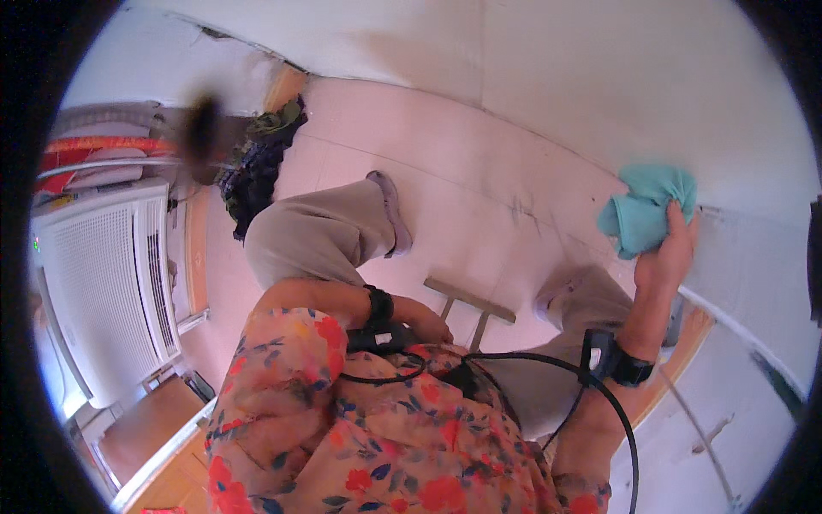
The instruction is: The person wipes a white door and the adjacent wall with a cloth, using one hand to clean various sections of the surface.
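My right hand (668,250) reaches out to the right and grips a folded teal cloth (638,221). The cloth lies against the pale wall (745,163), close to where it meets the floor. Bent across my lap, my left hand (425,323) has its fingers curled in. Whatever they may hold is hidden. Just beyond that hand, a wooden crossbar with two struts (471,299) shows between my legs, like part of a low stool. A black strap with a small device is on each wrist, and a black cable (548,360) runs across my lap.
Pink floor tiles (360,128) with dark scuffs stretch ahead to the wall. Dark patterned fabric (257,171) lies at the left, near a wooden edge. A white slatted appliance (107,287) stands at far left, with red and pink bundles (94,158) behind it. A dark blurred spot (202,128) hangs nearby.
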Demonstrator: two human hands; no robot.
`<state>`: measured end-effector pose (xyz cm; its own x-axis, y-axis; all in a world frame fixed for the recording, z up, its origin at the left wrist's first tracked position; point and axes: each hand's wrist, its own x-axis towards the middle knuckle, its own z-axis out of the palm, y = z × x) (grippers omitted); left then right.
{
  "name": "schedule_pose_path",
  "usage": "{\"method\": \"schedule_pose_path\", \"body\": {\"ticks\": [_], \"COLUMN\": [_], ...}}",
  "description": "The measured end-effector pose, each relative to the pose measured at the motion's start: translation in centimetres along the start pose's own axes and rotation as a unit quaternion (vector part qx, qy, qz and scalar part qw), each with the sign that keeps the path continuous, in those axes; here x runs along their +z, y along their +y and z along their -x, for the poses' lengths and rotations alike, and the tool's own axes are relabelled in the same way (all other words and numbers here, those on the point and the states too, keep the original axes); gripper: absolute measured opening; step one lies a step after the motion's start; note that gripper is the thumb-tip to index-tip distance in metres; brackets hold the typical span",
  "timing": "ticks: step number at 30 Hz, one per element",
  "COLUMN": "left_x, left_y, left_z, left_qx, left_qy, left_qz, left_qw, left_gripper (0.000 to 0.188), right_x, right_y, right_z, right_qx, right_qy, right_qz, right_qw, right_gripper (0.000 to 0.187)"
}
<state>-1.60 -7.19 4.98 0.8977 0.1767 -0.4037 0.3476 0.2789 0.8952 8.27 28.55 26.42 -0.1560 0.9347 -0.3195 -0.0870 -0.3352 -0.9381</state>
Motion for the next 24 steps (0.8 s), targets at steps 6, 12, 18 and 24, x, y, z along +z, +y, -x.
{"method": "schedule_pose_path", "body": {"ticks": [6, 12, 18, 24], "left_x": [2.2, 3.7, -3.3, -9.8], "left_y": [3.5, 4.3, 1.0, 7.5], "left_z": [7.3, 15.8, 7.9, 8.2], "left_qx": [-0.071, -0.174, -0.166, -0.13], "left_qy": [0.02, -0.005, -0.105, -0.044], "left_qz": [0.126, 0.178, 0.052, -0.106], "left_qw": [0.989, 0.969, 0.979, 0.985], "left_gripper": [0.051, 0.049, 0.047, 0.045], "right_x": [1.2, -0.2, -0.2, -0.3], "right_y": [1.7, 1.4, 0.5, -1.2], "right_z": [-0.9, -1.5, 2.9, 2.2], "right_qx": [0.066, 0.083, 0.051, -0.039], "right_qy": [-0.026, 0.013, 0.087, 0.06], "right_qz": [0.032, 0.001, 0.016, 0.057], "right_qw": [0.997, 0.996, 0.995, 0.996], "right_gripper": [0.044, 0.043, 0.042, 0.04]}}
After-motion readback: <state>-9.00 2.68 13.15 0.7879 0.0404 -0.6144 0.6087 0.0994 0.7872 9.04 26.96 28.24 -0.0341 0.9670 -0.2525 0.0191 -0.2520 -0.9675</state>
